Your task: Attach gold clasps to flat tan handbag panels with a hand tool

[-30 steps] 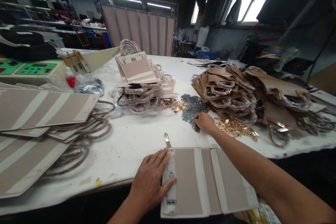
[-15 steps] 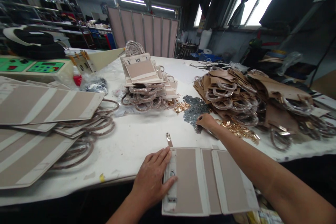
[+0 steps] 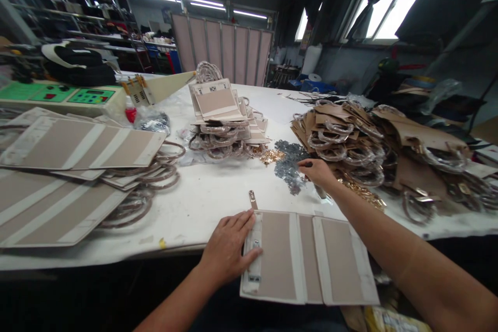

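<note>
A bag-making workshop, a long white worktable (image 3: 97,257) piled with tan bag panels (image 3: 221,109) and gold metal fittings (image 3: 271,155), a green-panelled machine (image 3: 66,94) at its far left corner, steel shelving (image 3: 93,26) behind me, strip lights (image 3: 202,1) overhead

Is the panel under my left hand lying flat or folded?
Flat: the tan-and-cream bag panel lies spread open on the table, its full width showing beside the left hand.

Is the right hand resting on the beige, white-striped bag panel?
No, the left hand rests on that beige panel; the right hand is beside a heap of grey metal pieces.
</note>
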`<state>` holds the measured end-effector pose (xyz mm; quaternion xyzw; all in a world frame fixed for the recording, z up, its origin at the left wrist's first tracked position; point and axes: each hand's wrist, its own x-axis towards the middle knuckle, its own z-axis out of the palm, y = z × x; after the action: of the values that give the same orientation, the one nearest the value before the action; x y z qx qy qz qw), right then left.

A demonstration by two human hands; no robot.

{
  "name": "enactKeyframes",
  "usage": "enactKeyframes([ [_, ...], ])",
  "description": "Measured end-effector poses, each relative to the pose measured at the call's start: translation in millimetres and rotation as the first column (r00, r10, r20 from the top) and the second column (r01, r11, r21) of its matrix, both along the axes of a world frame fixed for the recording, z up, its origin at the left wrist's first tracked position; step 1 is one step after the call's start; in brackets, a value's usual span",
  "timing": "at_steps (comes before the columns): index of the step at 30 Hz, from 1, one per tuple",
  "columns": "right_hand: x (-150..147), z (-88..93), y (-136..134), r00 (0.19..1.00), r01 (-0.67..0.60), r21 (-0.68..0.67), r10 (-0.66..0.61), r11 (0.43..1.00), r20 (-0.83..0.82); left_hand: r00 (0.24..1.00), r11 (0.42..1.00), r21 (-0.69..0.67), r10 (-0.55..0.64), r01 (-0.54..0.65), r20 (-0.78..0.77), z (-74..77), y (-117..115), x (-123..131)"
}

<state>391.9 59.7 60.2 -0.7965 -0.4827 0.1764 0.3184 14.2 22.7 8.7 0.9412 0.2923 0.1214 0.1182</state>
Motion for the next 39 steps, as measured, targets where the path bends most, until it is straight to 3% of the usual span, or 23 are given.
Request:
enactKeyframes([
  [3, -21, 12.9, -21, 0.997, -0.049, 0.005, 0.049, 0.999, -0.06, 1.0, 1.0, -0.015, 0.009, -0.009, -0.007, 1.5, -1, 1],
  [5, -48, 14.8, -38, 0.982, -0.158, -0.035, 0.154, 0.987, -0.112, 1.0, 1.0, -0.022, 0.011, -0.011, -0.011, 1.4, -1, 2],
  [9, -114, 5.1, -67, 0.871, -0.451, -0.114, 0.409, 0.885, -0.271, 0.999, 0.999, -0.026, 0.037, -0.037, 0.007, -2.2, -1, 4],
  [13, -151, -10.8, -71, 0.852, -0.489, -0.133, 0.439, 0.862, -0.286, 0.994, 0.995, -0.023, 0.102, -0.101, 0.05, -6.5, 0, 6],
  [21, -157, -17.0, -62, 0.883, -0.463, -0.161, 0.438, 0.872, -0.168, 0.978, 0.985, -0.113, 0.146, -0.13, 0.15, -11.6, 7, 8],
  [26, -160, -21.5, -62, 0.895, -0.445, -0.169, 0.441, 0.879, -0.068, 0.965, 0.967, -0.184, 0.207, -0.178, 0.159, -5.0, 8, 14],
  [31, -157, -32.7, -58, 0.903, -0.421, -0.183, 0.429, 0.888, 0.005, 0.937, 0.86, -0.413, 0.347, -0.3, 0.042, 10.4, 21, 29],
  [36, -153, -33.8, -60, 0.899, -0.429, -0.188, 0.439, 0.883, 0.009, 0.965, 0.804, -0.541, 0.257, -0.248, -0.06, 27.7, 46, 41],
  [39, -152, -30.5, -63, 0.895, -0.439, -0.179, 0.446, 0.88, -0.004, 0.972, 0.71, -0.666, 0.208, -0.227, -0.11, 33.6, 56, 47],
])
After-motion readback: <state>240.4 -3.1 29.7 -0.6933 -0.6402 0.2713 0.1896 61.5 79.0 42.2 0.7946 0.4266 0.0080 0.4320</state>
